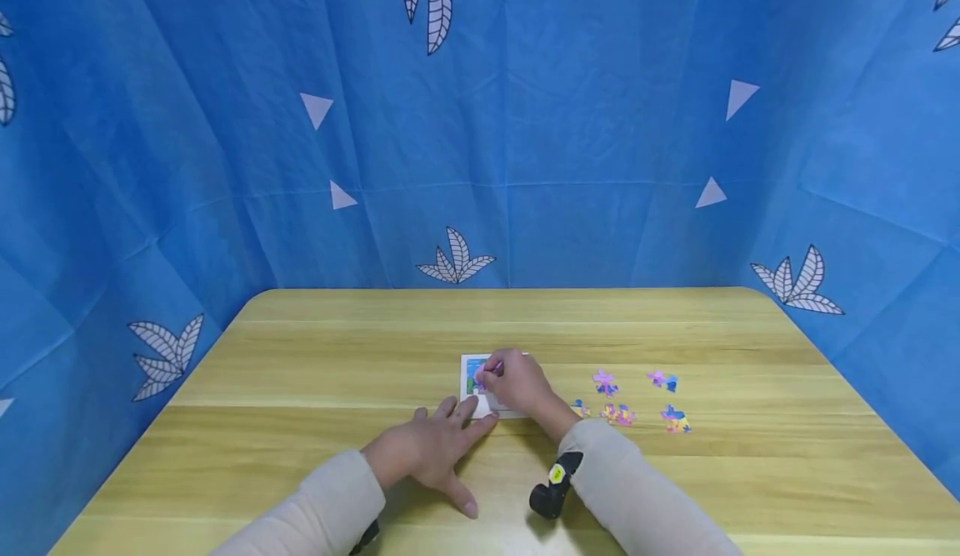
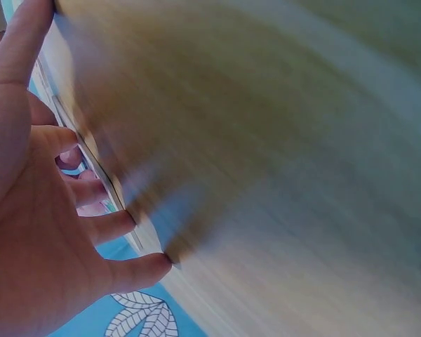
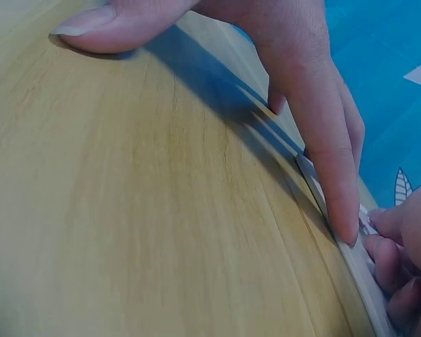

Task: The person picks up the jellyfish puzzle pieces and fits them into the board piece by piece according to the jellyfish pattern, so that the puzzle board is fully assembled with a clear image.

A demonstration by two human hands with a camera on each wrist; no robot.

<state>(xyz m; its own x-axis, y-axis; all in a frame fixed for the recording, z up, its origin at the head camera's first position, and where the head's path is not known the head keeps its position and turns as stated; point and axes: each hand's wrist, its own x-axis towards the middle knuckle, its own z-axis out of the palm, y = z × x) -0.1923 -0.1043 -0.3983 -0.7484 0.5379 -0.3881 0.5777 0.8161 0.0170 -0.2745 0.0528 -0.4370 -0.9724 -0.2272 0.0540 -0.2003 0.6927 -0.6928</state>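
Observation:
A small white-bordered puzzle board (image 1: 464, 364) lies on the wooden table with part of a colourful picture in it. My left hand (image 1: 435, 448) is spread flat beside it, its fingertips at the board's near-left corner and its thumb out on the tabletop. Over the board, my right hand (image 1: 520, 383) pinches a pinkish puzzle piece (image 1: 481, 375) against the picture; the fingers cover much of it. From the right wrist, the left hand (image 3: 302, 77) shows a finger touching the board's edge (image 3: 365, 295), with the curled right hand (image 3: 407, 260) beside it.
To the right of the board lie several loose puzzle pieces, among them a pink one (image 1: 603, 382), a blue and yellow one (image 1: 676, 419) and a pink and yellow cluster (image 1: 618, 414). A blue patterned cloth (image 1: 600, 122) hangs behind the table (image 1: 337, 348).

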